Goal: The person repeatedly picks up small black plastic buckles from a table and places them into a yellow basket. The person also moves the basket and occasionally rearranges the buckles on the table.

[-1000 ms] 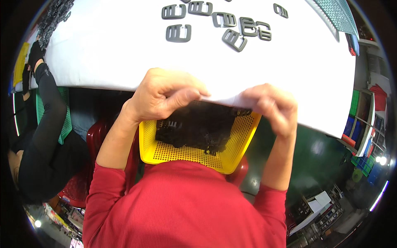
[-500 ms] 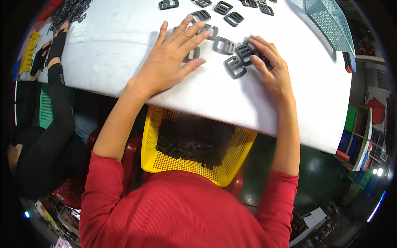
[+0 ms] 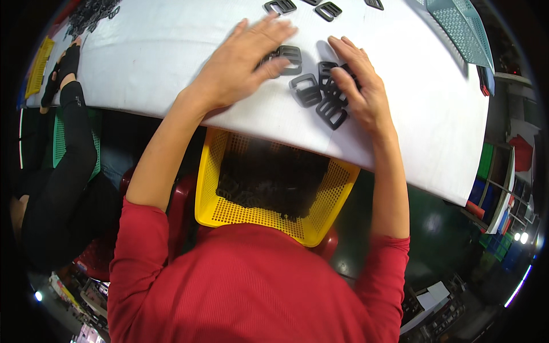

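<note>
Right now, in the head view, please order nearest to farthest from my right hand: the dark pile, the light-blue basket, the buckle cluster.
1. Buckle cluster: at your right hand.
2. Light-blue basket: upper right.
3. Dark pile: far upper left.

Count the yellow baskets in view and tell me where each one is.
2. One yellow basket sits below the near edge of the white table; the second basket is at the far left, near the co-worker's gloved hands. More could be hidden.
</note>
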Available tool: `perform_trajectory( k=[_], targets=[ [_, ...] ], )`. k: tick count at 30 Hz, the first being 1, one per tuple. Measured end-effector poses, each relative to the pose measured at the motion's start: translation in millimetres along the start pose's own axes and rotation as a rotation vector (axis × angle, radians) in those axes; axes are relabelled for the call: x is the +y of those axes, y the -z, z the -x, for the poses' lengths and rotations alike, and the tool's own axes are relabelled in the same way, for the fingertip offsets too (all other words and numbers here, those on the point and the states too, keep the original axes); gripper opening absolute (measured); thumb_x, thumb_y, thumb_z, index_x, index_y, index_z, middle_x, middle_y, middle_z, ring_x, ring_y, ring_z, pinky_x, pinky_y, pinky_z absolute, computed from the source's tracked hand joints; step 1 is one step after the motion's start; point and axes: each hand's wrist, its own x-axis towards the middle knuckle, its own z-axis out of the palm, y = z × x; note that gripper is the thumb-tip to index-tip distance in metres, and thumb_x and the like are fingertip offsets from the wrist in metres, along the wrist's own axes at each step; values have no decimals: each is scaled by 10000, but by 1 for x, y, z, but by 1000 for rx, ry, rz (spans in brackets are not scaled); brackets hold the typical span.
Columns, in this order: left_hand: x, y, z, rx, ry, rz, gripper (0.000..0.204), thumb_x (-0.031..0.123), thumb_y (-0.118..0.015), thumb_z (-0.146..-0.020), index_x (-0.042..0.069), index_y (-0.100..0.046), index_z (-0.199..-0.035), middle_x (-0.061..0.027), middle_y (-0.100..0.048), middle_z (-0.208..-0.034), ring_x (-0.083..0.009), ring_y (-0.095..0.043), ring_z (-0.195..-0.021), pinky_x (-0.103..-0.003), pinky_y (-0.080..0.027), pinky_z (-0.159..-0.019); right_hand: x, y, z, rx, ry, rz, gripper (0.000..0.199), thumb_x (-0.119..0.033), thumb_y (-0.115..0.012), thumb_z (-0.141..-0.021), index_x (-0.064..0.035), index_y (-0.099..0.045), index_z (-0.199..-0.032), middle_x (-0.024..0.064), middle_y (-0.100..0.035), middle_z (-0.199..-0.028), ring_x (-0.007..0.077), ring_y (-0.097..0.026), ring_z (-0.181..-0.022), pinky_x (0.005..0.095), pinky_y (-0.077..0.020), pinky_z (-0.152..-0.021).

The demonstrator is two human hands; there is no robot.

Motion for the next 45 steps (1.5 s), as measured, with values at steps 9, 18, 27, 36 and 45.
perform_trajectory(
  k=[9, 18, 27, 36, 45],
  targets=[
    [31, 27, 44, -455, -242, 461, 543, 300, -649, -871, 106, -512, -1360, -128, -393, -1488, -288, -289, -1421, -518, -162, -1171, -46, 8, 55, -259, 52, -118, 406, -275, -638, -870, -99, -625, -1236, 105, -615, -1270, 275, -506, -1276, 513, -289, -1120],
    [-39, 46, -19, 90, 0, 314, 284, 152, -530, -954, 114, -644, -1211, -94, -626, -1253, -278, -534, -1238, -376, -385, -1079, -22, 34, -9, 53, -102, -96, 199, -144, -608, -905, -69, -707, -1060, 105, -692, -1056, 211, -647, -973, 327, -489, -880],
    [-69, 7, -122, -113, 81, -61, 430, 327, -491, -986, 196, -476, -1395, -29, -419, -1478, -227, -246, -1438, -484, -181, -1178, 88, 22, -108, 227, 9, 468, 314, -252, -564, -942, -172, -616, -1241, 31, -580, -1314, 234, -458, -1300, 502, -256, -1131],
    [-114, -2, -143, -127, 93, -124, 475, 503, -334, -1000, 295, -449, -1411, -1, -374, -1510, -227, -224, -1446, -597, -110, -1157, 93, 39, -88, 374, -94, 333, 275, -256, -579, -938, -107, -674, -1148, 79, -615, -1247, 262, -494, -1251, 401, -331, -1092],
    [-94, -17, -136, -147, -40, -107, 538, 508, -367, -992, 263, -344, -1471, 6, -328, -1532, -204, -194, -1454, -591, -112, -1161, 67, 22, -88, 135, -19, 149, 355, -299, -560, -949, -121, -598, -1253, 68, -591, -1278, 271, -538, -1192, 419, -314, -1118]
  ],
)
